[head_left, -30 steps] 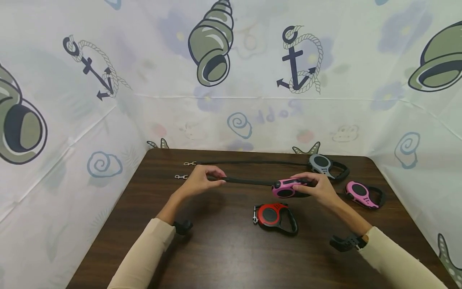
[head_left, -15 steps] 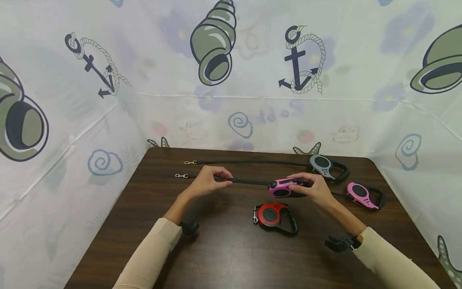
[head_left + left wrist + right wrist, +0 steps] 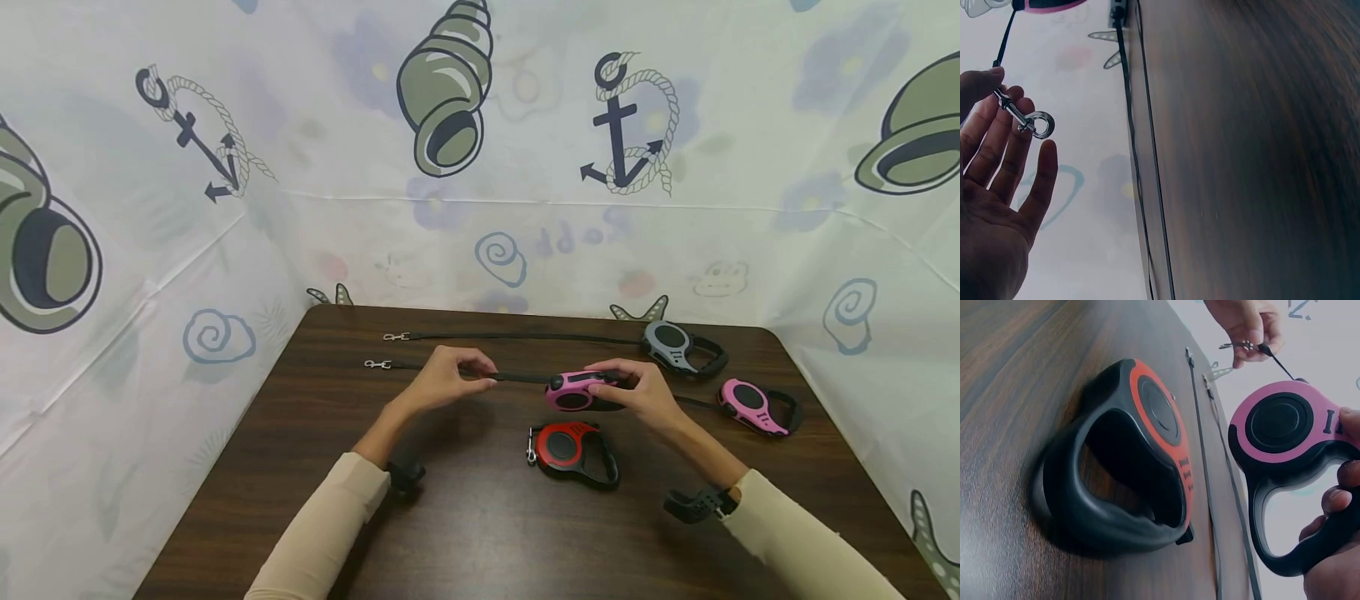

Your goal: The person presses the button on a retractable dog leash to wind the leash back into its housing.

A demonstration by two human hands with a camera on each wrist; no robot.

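Note:
My right hand grips the black handle of a pink retractable dog leash, its fingers through the handle loop in the right wrist view. From the case a short black strap runs to my left hand, which pinches its end between thumb and finger. At that end a silver snap hook lies across the fingers in the left wrist view. Both hands are raised over the table. Just in front of them a red and black retractable leash lies on the wood, its hook against the case.
Behind the hands, a grey retractable leash lies with its strap stretched left. A second pink leash at the right has its strap pulled out leftward, ending in a hook. The dark wooden table meets a patterned cloth.
My hands have come closer together: the left moved right, the right moved left with the pink leash. The strap between them has become shorter. The leashes on the table have stayed put.

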